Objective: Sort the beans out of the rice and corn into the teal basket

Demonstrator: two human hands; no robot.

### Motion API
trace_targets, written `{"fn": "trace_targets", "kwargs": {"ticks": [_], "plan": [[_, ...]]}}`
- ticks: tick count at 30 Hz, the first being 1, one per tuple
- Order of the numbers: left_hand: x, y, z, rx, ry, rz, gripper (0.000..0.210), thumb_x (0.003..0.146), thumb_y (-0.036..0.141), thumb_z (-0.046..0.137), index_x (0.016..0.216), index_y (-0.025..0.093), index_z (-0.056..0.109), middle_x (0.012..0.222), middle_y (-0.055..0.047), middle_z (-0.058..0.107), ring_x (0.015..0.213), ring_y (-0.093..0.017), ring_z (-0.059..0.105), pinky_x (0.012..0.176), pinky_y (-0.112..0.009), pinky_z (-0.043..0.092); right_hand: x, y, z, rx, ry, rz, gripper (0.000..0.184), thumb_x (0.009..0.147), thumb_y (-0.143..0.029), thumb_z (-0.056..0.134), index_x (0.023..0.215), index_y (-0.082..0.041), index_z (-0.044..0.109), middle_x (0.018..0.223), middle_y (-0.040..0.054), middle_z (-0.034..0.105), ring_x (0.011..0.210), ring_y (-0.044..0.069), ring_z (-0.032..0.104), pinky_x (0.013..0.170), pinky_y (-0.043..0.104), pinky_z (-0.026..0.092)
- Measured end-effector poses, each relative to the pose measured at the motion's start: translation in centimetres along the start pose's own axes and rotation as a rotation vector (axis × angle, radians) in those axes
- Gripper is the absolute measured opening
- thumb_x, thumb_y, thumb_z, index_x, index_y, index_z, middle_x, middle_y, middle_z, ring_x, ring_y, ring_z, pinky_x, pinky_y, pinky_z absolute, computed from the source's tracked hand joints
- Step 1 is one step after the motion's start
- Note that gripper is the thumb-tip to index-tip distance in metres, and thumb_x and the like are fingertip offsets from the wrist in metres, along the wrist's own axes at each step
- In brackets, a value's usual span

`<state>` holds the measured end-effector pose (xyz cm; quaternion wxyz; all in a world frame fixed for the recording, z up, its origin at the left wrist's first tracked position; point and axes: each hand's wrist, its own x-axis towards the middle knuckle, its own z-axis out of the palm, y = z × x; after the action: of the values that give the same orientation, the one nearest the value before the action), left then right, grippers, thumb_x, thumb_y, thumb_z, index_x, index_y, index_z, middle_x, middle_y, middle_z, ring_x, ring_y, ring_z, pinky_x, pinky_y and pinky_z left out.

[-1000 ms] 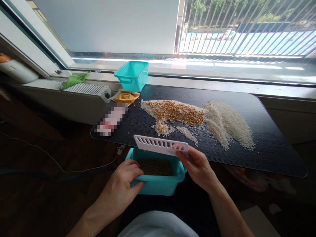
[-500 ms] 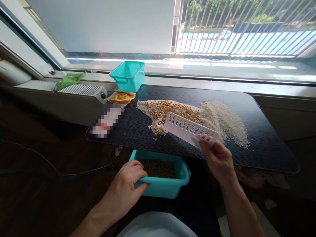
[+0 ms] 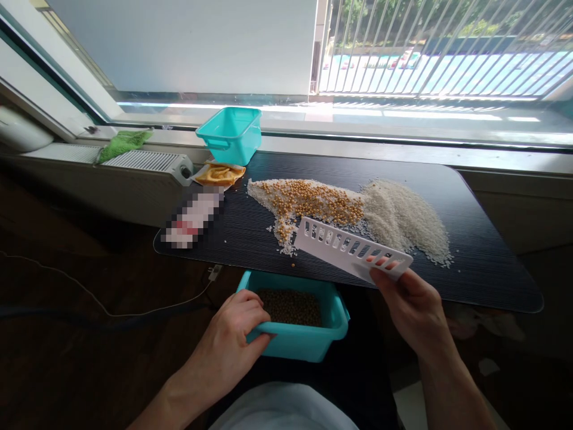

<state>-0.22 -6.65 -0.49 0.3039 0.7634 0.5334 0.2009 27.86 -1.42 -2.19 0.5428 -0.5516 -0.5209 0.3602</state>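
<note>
My right hand grips one end of a flat white plastic strip with a row of slots. The strip is tilted above the front part of the dark table, just on the near side of the spread yellow beans, which lie mixed with white rice. My left hand is closed on the left rim of a turquoise plastic bin, which sits below the table's front edge. Small brownish round grains or beans cover the bin's bottom. A single bean lies near the table's front edge.
The black table stands against the window sill. Another turquoise bin stands at its back left, beside an orange-yellow packet and a blurred-out item. A green cloth lies on the radiator. A cable hangs at the left.
My right hand and the slotted strip have moved toward me and slightly right, away from the beans. A single bean now lies nearer the table's front edge. My left hand still holds the bin.
</note>
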Motion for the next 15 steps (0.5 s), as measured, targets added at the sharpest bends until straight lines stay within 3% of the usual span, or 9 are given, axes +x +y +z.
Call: {"fn": "trace_targets", "kwargs": {"ticks": [11, 15], "plan": [[0.0, 0.0, 0.0, -0.007, 0.002, -0.018, 0.019, 0.076, 0.002, 0.056, 0.073, 0.018, 0.066, 0.08, -0.005, 0.068, 0.092, -0.023, 0.062, 0.082, -0.035, 0.053, -1.0, -1.4, -1.2, -0.066, -0.207, -0.029, 0.021, 0.08, -0.042, 0.073, 0.086, -0.023, 0.078, 0.086, 0.0047, 0.079, 0.082, 0.023, 0.074, 0.079, 0.03, 0.061], [0.1, 0.1, -0.1, 0.012, 0.004, -0.003, 0.02, 0.077, 0.002, 0.056, 0.071, 0.018, 0.066, 0.075, -0.004, 0.067, 0.092, -0.023, 0.062, 0.081, -0.035, 0.054, -0.9, -1.4, 0.0, -0.001, -0.131, -0.039, 0.02, 0.081, -0.042, 0.072, 0.089, -0.025, 0.078, 0.091, 0.0033, 0.079, 0.086, 0.022, 0.074, 0.083, 0.031, 0.06]]}}
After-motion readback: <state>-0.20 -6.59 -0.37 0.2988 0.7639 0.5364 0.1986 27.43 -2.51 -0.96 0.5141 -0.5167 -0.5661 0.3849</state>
